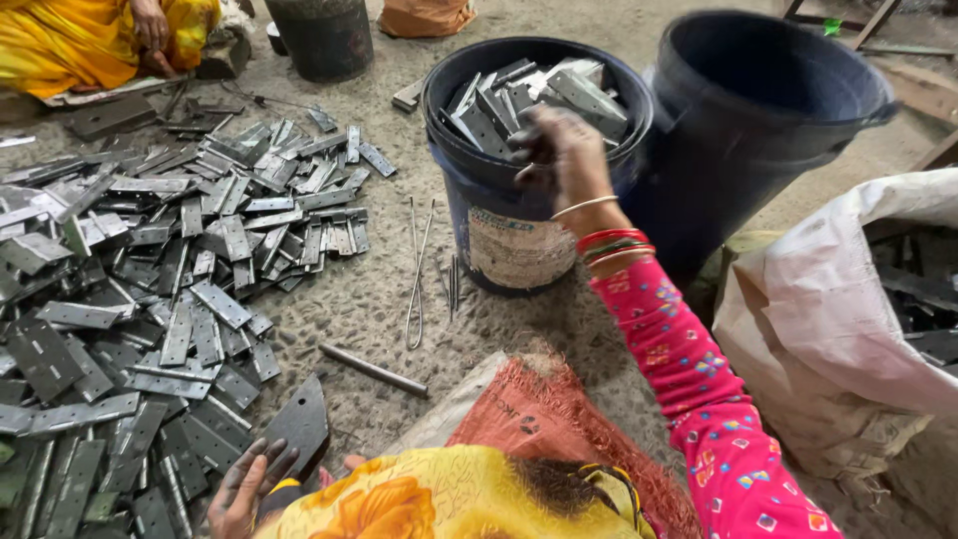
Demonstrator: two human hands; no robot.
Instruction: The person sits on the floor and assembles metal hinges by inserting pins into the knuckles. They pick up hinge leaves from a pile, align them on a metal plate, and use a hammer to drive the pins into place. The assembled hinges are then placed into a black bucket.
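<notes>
My right hand (pixel 561 152), blurred, is stretched out over the near rim of a dark blue bucket (pixel 499 240) filled with grey metal hinge plates (pixel 534 95). Its fingers curl down among the plates; whether they hold one cannot be told. My left hand (pixel 242 491) rests low at the bottom left, fingers spread, holding nothing, at the edge of a large spread of loose hinge plates (pixel 170 260) on the floor. A dark pointed metal plate (pixel 299 424) lies just beside its fingertips.
An empty dark bucket (pixel 768 100) stands right of the full one. A white sack (pixel 838 309) with dark metal pieces lies at the right. A metal rod (pixel 371 369) and thin wire pins (pixel 419 269) lie on the concrete. Another person in yellow (pixel 90 40) sits far left.
</notes>
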